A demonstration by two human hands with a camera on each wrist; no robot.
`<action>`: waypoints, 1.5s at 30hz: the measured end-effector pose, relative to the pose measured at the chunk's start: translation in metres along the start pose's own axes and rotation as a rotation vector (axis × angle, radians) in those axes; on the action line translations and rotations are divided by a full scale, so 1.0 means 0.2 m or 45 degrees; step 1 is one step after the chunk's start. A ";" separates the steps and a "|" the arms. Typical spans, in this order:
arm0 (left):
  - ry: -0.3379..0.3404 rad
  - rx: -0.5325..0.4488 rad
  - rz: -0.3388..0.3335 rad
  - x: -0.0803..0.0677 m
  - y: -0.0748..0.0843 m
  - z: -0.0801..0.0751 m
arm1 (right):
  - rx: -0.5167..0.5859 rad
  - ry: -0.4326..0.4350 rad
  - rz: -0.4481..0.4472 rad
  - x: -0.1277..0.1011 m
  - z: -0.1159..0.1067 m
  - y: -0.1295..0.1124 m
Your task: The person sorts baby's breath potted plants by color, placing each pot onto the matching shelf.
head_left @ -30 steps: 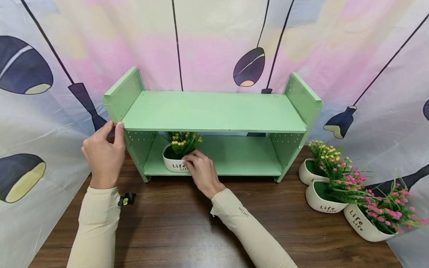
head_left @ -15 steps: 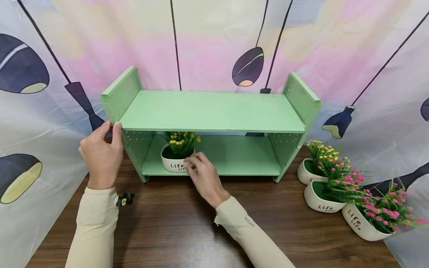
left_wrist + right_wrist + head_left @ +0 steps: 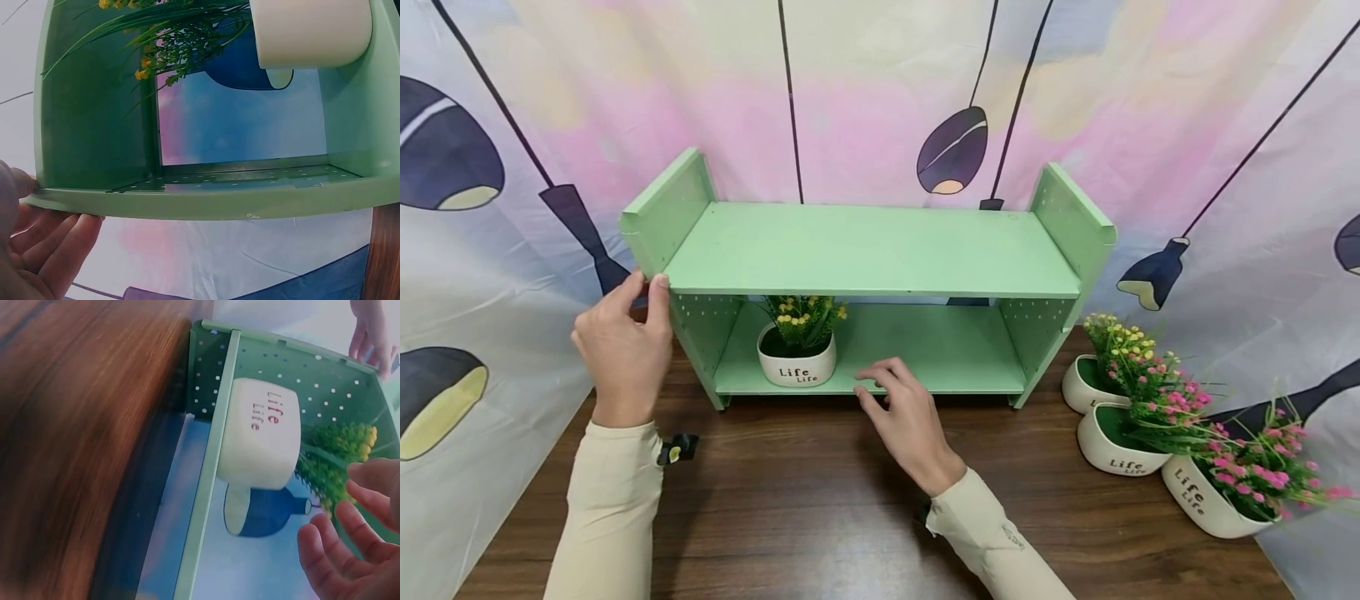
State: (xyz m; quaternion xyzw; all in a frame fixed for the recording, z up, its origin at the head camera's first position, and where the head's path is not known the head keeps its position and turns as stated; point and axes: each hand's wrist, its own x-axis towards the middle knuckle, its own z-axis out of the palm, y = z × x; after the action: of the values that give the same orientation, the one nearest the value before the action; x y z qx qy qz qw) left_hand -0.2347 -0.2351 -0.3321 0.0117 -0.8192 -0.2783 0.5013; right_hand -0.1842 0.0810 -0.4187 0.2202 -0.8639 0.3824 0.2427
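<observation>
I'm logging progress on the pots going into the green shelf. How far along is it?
Done: one yellow-flowered pot stands on the lower board of the shelf. In hand: nothing; the right hand is open beside it, and the left hand holds the shelf's left end. Left: three pots sit on the table, and the top board is bare.

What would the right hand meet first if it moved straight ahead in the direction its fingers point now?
Probably the front edge of the lower board of the green two-tier shelf. The right hand hovers just before it, to the right of the white pot with yellow flowers, though depth is unclear.
</observation>
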 end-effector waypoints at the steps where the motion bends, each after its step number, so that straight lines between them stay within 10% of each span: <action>1: -0.002 0.001 0.001 0.00 0.00 0.00 | -0.008 0.004 0.002 -0.02 -0.02 0.01; 45: 0.013 0.026 -0.004 0.00 0.00 0.01 | -0.599 0.339 0.451 -0.64 -0.88 0.45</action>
State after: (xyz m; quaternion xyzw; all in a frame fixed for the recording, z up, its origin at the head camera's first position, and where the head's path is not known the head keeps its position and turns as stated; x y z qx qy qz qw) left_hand -0.2364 -0.2340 -0.3324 0.0197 -0.8195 -0.2706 0.5049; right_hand -0.0896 0.2958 -0.4393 -0.0476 -0.9142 0.2338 0.3275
